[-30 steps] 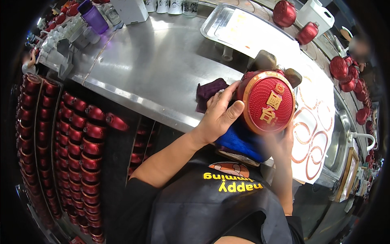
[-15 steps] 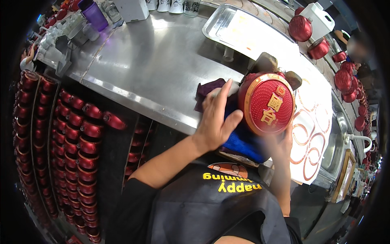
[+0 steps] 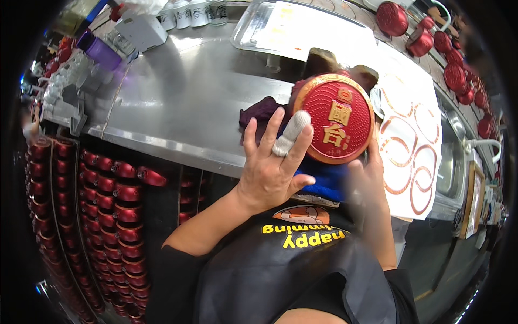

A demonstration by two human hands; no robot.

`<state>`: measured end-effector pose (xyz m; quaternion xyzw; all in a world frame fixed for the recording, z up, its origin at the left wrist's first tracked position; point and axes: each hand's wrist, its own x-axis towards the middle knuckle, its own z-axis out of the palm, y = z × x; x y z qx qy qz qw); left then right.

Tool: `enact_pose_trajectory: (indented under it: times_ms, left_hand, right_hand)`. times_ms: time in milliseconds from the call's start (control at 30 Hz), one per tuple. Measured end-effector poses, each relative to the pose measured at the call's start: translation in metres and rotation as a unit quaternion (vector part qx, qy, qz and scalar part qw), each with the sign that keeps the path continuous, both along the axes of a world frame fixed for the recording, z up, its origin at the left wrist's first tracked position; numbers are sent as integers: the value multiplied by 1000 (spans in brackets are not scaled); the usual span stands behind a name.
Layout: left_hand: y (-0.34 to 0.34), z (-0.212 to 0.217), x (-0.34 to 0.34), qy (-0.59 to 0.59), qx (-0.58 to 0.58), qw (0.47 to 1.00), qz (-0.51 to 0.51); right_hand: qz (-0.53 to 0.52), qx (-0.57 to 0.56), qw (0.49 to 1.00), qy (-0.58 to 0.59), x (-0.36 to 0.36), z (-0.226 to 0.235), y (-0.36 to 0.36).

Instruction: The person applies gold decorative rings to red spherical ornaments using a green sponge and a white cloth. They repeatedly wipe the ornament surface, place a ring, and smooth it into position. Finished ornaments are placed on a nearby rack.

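A round red jar-like vessel (image 3: 318, 135) with a gold rim and raised gold characters on its dotted face leans tilted against dark blocks (image 3: 319, 62), over a blue cloth (image 3: 324, 178). To its lower left, my left hand (image 3: 270, 175) is spread, its fingers apart and nothing in it. A white knitted cover (image 3: 295, 129) wraps one of that hand's fingers, close to the vessel's rim. My right hand (image 3: 369, 170) lies along the vessel's lower right edge; motion blurs it and its grip is unclear. A dark purple cloth (image 3: 259, 115) lies behind my left hand.
The steel counter (image 3: 183, 92) carries a metal tray (image 3: 248, 32) at the back. White sheets with printed copper-coloured rings (image 3: 396, 178) lie on the right. Red vessels (image 3: 391, 19) stand at far right, stacked red cups (image 3: 127, 216) at lower left, and a sink tap (image 3: 480, 143) beyond.
My left hand has drawn away from the vessel's rim to the left and spread its fingers. The vessel and counter appear shifted left and up in the view. My right hand stays beside the vessel.
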<state>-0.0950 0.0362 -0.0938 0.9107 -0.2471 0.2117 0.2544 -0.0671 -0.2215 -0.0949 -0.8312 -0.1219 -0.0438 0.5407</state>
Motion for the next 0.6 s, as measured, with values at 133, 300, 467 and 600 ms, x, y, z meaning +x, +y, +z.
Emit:
enact_pose_trajectory:
  times_ms: [133,300,467,600]
  left_hand:
    - [-10,-2,-29,5,54,998,-35]
    - [-33,-5,-39,-24,178,983,-35]
    - [-53,2,-33,-42,213,976,-37]
    - [-43,11,-32,-65,238,969,-22]
  right_hand:
    - [13,41,998,36,-2,-7,-7]
    - [1,46,999,29,-9,-15,-11]
    - [-12,73,997,0,-16,-15,-12]
    - [-25,92,995,-11,-26,-12,-19]
